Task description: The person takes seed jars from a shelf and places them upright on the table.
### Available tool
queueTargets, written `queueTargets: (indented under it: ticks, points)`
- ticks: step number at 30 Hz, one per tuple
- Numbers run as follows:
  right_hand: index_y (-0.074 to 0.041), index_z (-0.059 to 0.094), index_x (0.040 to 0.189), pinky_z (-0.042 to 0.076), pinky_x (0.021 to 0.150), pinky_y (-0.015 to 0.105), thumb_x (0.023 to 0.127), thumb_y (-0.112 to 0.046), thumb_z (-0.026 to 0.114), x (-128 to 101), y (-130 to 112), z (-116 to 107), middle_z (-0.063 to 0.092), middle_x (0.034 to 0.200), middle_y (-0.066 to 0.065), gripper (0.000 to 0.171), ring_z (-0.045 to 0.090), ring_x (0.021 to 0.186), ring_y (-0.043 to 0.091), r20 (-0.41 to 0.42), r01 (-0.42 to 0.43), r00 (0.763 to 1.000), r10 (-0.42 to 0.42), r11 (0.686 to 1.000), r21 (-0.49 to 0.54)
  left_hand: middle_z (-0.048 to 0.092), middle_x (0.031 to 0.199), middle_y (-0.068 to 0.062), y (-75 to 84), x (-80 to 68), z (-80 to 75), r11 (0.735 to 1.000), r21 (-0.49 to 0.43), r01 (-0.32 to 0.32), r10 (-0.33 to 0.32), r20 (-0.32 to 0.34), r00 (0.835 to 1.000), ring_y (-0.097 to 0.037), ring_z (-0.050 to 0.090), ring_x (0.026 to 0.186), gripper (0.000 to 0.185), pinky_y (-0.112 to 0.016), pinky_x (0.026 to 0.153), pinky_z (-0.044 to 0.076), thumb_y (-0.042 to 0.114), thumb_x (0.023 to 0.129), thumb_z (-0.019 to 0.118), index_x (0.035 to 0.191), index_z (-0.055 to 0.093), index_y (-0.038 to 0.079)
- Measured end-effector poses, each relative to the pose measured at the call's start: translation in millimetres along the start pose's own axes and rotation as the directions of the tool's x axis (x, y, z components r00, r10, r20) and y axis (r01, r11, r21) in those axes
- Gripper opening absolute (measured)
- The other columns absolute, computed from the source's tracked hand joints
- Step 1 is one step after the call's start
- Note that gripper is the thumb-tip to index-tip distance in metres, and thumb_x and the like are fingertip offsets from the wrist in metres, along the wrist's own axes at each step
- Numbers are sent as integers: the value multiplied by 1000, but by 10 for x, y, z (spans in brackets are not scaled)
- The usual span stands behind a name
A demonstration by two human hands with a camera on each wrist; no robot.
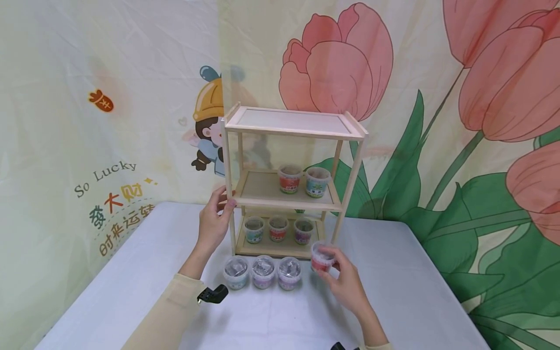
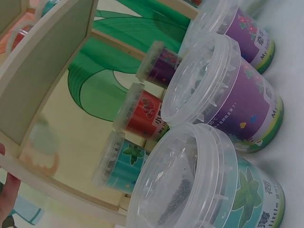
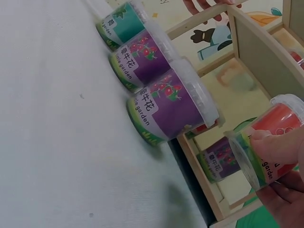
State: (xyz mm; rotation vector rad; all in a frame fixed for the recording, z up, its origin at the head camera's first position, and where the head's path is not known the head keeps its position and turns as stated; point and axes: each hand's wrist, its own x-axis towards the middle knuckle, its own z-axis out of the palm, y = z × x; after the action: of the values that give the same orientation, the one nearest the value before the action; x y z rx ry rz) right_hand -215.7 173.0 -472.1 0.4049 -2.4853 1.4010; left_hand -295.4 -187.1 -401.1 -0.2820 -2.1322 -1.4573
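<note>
White table, bearing wooden three-tier shelf. Left hand curled round shelf's front left post at middle tier. Right hand pinching red-labelled cup just off the shelf's front right corner. Three lidded cups in front.
</note>
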Motion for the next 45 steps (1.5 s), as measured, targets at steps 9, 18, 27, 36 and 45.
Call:
queueTargets:
  ticks: [9,18,27,36,45]
  points:
    - [-18,65,133,51,111,42,84,11,82,-78,91,77,63,144,8,60,60,135,32,33,-83,996,80,992,93,69,136,-14,-8,5,-6,1000,6,-5,5,-10,1000,-36,71,114,47,-56,93,58,30,108,64,153,53,22]
    - [-21,65,133,52,110,42,83,13,82,-127,222,154,64,143,8,63,61,135,34,57,-105,993,100,989,104,68,136,-14,-5,3,8,1000,4,-1,1,-7,1000,-36,70,116,47,-55,94,58,30,108,64,153,52,23]
    - [-27,65,131,52,109,43,82,10,84,-157,333,228,63,144,4,64,62,132,30,104,-153,984,142,983,99,69,133,-16,-2,1,15,1000,3,-1,1,-16,1000,-38,71,113,45,-56,94,58,29,109,63,152,53,22]
    - [-25,67,128,50,111,43,79,14,84,-170,388,246,65,141,4,64,61,133,29,80,-139,988,131,985,104,70,130,-16,-14,11,21,1000,-2,-4,4,-19,1000,-35,72,112,45,-54,93,59,29,109,63,151,54,19]
    - [-23,64,129,47,114,49,80,15,83,-168,374,240,62,144,6,65,57,138,32,104,-137,987,126,984,114,69,132,-15,7,12,24,1000,7,5,-4,-20,1000,-33,71,112,46,-50,91,59,28,109,63,152,54,16]
